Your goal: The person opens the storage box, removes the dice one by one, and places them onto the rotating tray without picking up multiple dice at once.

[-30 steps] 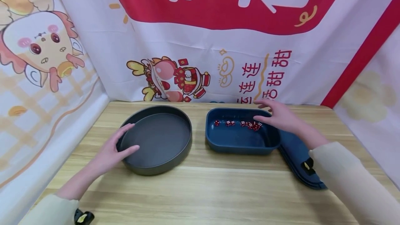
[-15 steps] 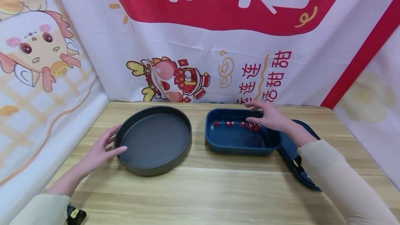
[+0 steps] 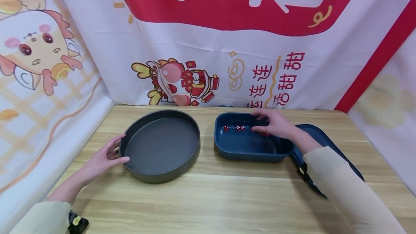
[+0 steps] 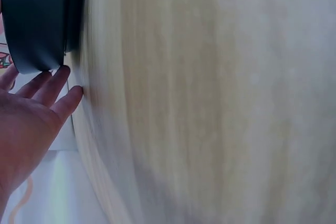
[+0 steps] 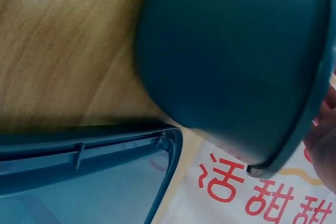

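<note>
A round dark grey pan (image 3: 162,147) stands on the left of the table. My left hand (image 3: 100,161) is at its left side, fingertips right at the outer wall and thumb near the rim. The left wrist view shows these fingers extended against the pan's wall (image 4: 37,24). To the right is a dark blue rectangular box (image 3: 250,156) with several red dice (image 3: 225,128) along its far side. My right hand (image 3: 276,124) reaches over the box's right end, thumb and fingers apart above the dice, hiding some of them. Only its edge (image 5: 324,148) shows in the right wrist view.
A dark blue lid (image 3: 321,140) lies right of the box, partly under the right forearm. Its raised rim (image 5: 176,150) shows close to the box wall (image 5: 231,51). A printed cloth (image 3: 201,42) hangs behind the wooden table (image 3: 208,201).
My left hand has moved left from over the pan to its outer side. The right hand has moved left and lower into the box, over the dice.
</note>
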`<act>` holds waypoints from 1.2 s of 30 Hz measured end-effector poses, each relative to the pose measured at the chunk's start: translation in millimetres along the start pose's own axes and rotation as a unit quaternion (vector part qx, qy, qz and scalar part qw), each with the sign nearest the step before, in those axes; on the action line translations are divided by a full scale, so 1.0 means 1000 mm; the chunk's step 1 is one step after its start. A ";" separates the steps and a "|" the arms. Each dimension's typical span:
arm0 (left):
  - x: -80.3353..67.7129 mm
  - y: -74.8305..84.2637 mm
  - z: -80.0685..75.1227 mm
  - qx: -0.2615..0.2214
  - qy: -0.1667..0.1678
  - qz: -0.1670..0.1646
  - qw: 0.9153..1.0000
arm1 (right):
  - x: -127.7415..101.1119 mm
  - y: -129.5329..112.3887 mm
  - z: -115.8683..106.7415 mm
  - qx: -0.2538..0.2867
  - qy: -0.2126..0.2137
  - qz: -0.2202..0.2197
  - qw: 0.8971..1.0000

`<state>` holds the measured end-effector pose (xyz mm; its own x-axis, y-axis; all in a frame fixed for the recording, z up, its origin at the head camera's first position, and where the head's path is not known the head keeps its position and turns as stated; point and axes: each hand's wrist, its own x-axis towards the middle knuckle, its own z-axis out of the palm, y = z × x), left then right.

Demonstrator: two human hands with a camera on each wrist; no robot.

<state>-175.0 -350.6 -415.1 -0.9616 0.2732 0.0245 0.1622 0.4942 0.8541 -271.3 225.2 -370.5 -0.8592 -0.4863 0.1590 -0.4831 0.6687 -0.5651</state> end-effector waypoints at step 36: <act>0.001 -0.005 -0.005 -0.009 -0.032 -0.041 0.999 | 0.007 0.026 0.028 -0.049 -0.112 0.040 0.992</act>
<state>-177.7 -356.9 -416.3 -0.9555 0.2846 -0.0782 0.0793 0.5028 0.8607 -284.7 223.6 -406.6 -0.8419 -0.5346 -0.0733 -0.4378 0.7561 -0.4864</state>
